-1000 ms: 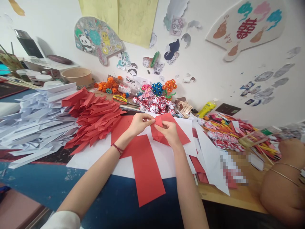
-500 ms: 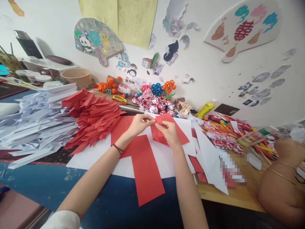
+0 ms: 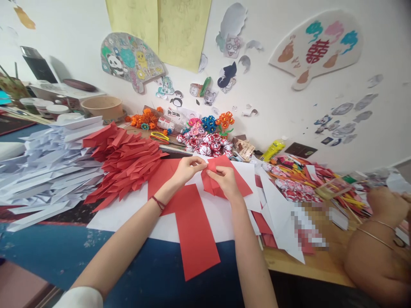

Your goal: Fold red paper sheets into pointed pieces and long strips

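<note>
Both my hands are at a partly folded sheet of red paper (image 3: 236, 177) above white sheets in the middle of the table. My left hand (image 3: 189, 170) pinches its left edge between thumb and fingertips. Closed on the same paper from the right is my right hand (image 3: 226, 182), thumb near the left fingertips. Nearer to me lies a flat red paper strip (image 3: 197, 239), its end over the blue table surface. Another red sheet (image 3: 160, 175) lies partly under my left hand. The white sheet (image 3: 128, 218) spreads beneath them.
Piles of folded red paper (image 3: 128, 158) and folded white paper (image 3: 64, 162) stand on the left. Red-and-white paper flowers (image 3: 208, 144) sit at the back. Loose white sheets (image 3: 279, 218) lie to the right. Another person's arm (image 3: 375, 248) rests at the far right.
The camera view has shifted slightly. Both hands keep their pinch on the red paper, with only slight finger movement.
</note>
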Available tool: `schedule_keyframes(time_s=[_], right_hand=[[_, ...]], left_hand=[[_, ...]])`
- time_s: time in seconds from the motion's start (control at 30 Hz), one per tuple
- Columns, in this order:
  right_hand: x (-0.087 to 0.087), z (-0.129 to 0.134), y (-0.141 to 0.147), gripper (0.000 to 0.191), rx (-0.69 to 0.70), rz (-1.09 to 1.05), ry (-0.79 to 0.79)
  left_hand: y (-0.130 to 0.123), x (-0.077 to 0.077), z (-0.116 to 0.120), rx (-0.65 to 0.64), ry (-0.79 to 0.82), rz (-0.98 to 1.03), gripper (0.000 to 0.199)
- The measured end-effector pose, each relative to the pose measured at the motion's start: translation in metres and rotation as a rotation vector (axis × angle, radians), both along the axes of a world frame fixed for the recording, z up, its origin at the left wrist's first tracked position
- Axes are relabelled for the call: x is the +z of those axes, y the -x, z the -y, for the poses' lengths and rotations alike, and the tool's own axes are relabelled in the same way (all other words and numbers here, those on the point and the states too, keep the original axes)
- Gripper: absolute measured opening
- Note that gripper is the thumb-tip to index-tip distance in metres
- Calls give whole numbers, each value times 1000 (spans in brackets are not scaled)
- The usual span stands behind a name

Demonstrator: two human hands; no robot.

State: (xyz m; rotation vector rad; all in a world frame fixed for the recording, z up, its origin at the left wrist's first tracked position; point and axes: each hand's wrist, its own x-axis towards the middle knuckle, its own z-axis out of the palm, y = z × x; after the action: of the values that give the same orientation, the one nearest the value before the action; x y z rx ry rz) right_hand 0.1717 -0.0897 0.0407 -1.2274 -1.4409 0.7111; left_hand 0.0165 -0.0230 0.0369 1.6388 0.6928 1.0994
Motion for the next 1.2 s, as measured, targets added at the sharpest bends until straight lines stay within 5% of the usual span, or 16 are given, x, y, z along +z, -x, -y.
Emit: schedule_keyframes(time_s=[0.33, 0.87, 1.2], right_hand=[[-6, -3, -2, 43, -10, -3, -19], [-17, -11, -7, 51, -141, -90, -34], [-13, -8, -9, 45, -96, -29, 11]], left_hand=[[2, 2, 4, 94, -313, -247, 26], [-3, -12, -3, 68, -338, -325, 25], [-2, -12, -5, 125, -297, -369, 26]])
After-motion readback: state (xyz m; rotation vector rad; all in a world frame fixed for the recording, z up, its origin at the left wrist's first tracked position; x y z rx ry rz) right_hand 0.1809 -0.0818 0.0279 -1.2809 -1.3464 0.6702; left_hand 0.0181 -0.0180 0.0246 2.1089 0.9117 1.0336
